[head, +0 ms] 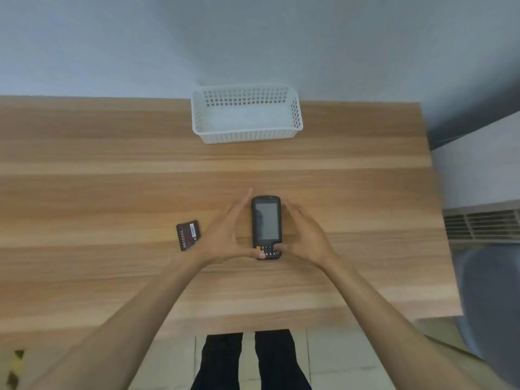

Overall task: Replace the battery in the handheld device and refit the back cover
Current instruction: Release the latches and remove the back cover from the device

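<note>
The handheld device (266,227) is laid screen-up at table centre, flanked by open left hand (225,237) and right hand (302,235), thumbs touching its keypad. A battery (186,235) lies at nine o'clock. Whether replacement is finished cannot be told.

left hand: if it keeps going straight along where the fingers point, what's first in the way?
The left hand points up and right, past the top left corner of the device. Beyond the fingertips lies bare table; further along, probably the basket, near its right end. Height above the table is unclear.
</note>
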Demonstrator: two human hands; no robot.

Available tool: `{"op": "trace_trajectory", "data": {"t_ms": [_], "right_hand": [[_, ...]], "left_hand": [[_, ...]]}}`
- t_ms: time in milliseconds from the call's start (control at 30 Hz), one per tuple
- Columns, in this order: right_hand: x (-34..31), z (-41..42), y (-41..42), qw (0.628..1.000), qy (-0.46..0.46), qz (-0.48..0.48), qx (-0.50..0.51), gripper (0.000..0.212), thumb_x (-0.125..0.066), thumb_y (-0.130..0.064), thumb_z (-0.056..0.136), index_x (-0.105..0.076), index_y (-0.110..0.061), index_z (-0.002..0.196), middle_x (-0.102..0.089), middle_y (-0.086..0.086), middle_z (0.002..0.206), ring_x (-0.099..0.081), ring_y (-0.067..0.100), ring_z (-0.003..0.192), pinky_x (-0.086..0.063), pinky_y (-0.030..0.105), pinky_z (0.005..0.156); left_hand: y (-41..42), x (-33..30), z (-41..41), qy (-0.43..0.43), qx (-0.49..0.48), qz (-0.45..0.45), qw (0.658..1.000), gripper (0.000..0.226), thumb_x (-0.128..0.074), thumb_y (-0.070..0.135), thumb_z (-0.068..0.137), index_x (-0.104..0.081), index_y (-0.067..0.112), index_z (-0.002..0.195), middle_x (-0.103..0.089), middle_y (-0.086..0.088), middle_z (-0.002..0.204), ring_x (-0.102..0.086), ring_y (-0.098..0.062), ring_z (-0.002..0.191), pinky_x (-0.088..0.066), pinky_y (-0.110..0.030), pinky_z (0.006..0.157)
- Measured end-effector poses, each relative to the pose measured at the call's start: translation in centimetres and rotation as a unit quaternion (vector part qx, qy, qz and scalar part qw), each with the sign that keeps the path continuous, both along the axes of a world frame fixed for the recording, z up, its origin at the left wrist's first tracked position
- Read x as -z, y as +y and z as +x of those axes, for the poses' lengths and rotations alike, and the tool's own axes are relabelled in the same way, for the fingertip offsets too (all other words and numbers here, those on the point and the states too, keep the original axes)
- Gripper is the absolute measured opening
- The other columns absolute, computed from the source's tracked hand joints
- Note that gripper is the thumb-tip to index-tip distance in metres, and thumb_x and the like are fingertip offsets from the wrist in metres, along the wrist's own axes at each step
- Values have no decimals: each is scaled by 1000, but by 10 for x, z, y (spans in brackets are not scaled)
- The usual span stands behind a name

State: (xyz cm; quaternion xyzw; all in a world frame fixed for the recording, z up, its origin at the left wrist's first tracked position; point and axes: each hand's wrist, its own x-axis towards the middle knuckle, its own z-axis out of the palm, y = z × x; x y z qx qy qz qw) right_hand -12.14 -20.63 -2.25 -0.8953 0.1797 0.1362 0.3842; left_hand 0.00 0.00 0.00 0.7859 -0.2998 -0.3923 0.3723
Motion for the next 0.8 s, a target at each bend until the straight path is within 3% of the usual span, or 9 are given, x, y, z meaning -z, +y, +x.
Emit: {"op": "trace_trajectory", "data": {"t_ms": [100,200,333,433,533,667,767,800], "right_hand": [[5,5,3,1000,-1,10,27,93,-82,-34,63,-45,-29,148,-65,0,133,-64,19,115,-54,39,96],[10,4,10,994,37,23,95,70,-85,-28,70,-59,-24,134,-74,-3,104,-70,16,90,-58,36,85],[16,5,18,980,60,76,174,58,-86,-24,75,-62,-18,128,-68,-8,88,-70,13,79,-56,22,73],[16,8,20,973,70,96,196,46,-84,-16,77,-65,-13,118,-67,-4,88,-65,12,75,-46,5,60],[13,6,20,963,103,117,220,34,-83,-13,76,-65,-12,105,-65,-2,85,-60,14,76,-43,8,57],[8,-5,17,954,87,85,275,31,-83,-16,70,-59,-15,91,-62,-2,77,-57,13,68,-43,22,58],[-1,-8,15,961,54,26,270,35,-84,-18,65,-53,-16,80,-61,-4,69,-57,11,61,-40,19,52],[-4,-8,17,964,52,10,260,36,-83,-20,64,-51,-17,79,-60,-5,68,-57,11,61,-42,22,52]], "left_hand": [[-2,5,-2,-15,-7,6,1000,133,-96,47,60,-12,38,162,-23,17,157,-24,7,140,-20,-19,115],[-2,17,-15,1,-20,3,1000,126,-97,47,60,-22,35,161,-34,12,147,-44,16,118,-33,-17,109],[-4,26,-26,38,-64,-11,997,118,-96,47,61,-32,28,158,-35,10,145,-45,12,125,-33,0,100],[-7,29,-33,70,-89,-33,993,114,-96,42,63,-35,27,157,-33,8,148,-45,0,135,-41,-10,107],[-10,30,-39,98,-86,-44,990,112,-96,33,66,-34,25,158,-33,5,151,-39,-3,141,-38,-4,107],[-20,23,-46,143,-47,-43,988,113,-94,36,69,-28,29,160,-32,8,154,-38,-1,140,-36,-11,113],[-27,22,-49,166,-32,-42,985,114,-92,50,66,-27,38,159,-36,11,159,-36,0,146,-30,-26,121],[-30,21,-49,174,-43,-46,983,113,-93,48,66,-29,36,159,-38,12,158,-37,5,145,-31,-23,120]]}}
